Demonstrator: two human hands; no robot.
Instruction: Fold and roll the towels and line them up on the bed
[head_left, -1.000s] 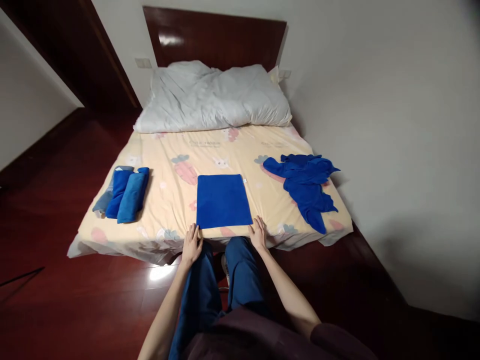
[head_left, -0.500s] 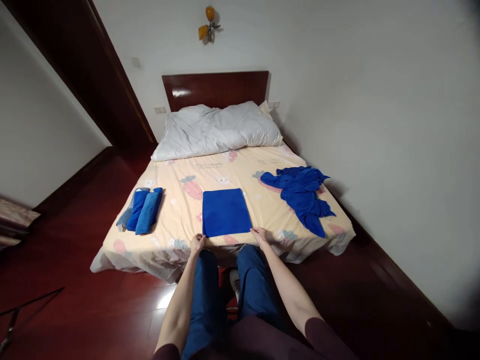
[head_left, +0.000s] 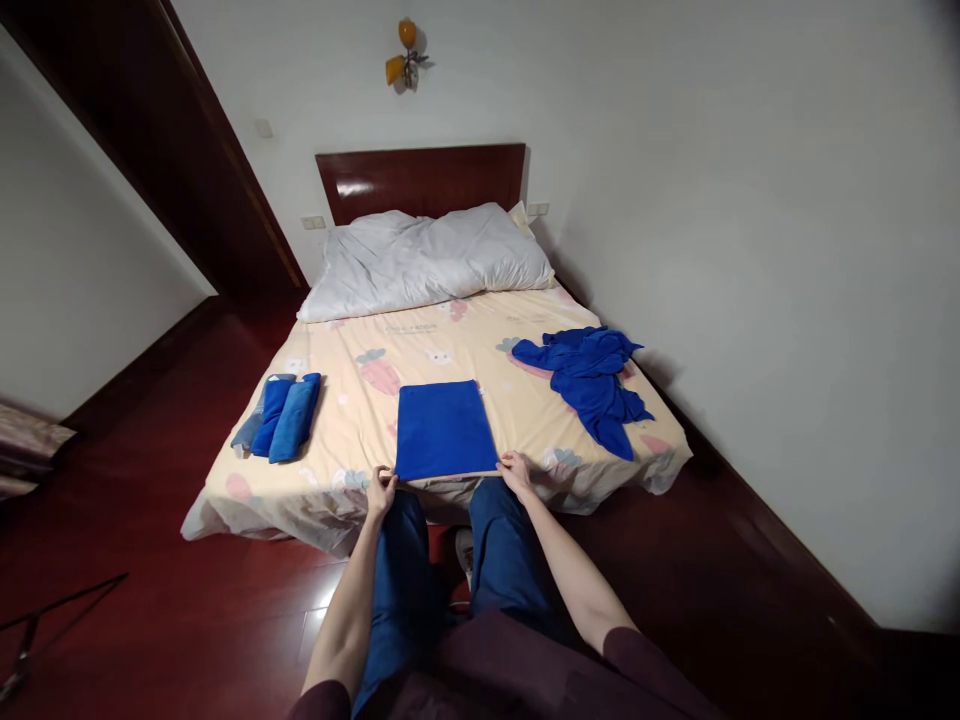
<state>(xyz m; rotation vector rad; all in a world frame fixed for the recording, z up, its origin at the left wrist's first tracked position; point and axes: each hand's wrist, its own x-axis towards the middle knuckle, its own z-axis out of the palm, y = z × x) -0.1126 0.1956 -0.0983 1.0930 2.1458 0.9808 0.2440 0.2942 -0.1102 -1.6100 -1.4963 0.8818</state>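
A flat, square blue towel (head_left: pixel 442 429) lies near the foot edge of the bed (head_left: pixel 352 420), on the yellow cartoon-print sheet. My left hand (head_left: pixel 381 491) pinches its near left corner. My right hand (head_left: pixel 514 472) pinches its near right corner. The near edge of the towel is slightly lifted between the two hands. My legs in blue trousers stand against the foot of the bed.
Three rolled blue towels (head_left: pixel 281 417) lie at the bed's left side. A crumpled heap of blue cloths (head_left: pixel 592 373) sits at the right side. A white pillow (head_left: pixel 427 260) rests by the dark headboard. Dark red wooden floor surrounds the bed; a white wall runs along the right.
Both hands went from lying flat beside the towel's near corners to pinching them. The camera view rose and pulled back, so the wall lamp and more floor show.
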